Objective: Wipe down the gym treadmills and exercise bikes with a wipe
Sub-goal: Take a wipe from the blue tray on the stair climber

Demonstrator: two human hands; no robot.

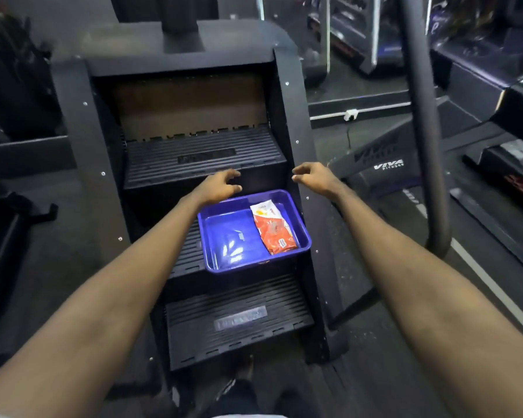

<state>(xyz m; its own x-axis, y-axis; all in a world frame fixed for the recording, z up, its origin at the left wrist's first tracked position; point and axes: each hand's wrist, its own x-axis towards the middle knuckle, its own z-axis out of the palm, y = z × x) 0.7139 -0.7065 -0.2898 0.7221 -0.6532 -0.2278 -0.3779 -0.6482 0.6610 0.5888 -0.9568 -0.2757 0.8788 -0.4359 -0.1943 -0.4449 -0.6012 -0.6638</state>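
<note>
My left hand (pixel 221 185) hangs over the steps of the stair climber (pixel 82 140), just past the far left corner of the blue tray (pixel 224 236), fingers loosely curled, holding nothing. The tray sits on the middle step, with the orange wipes pack (pixel 272 230) lying along its right side. My right hand (pixel 314 178) hovers beyond the tray's far right corner, equally loose and empty. A VIVA-marked machine (pixel 388 164) stands further right.
</note>
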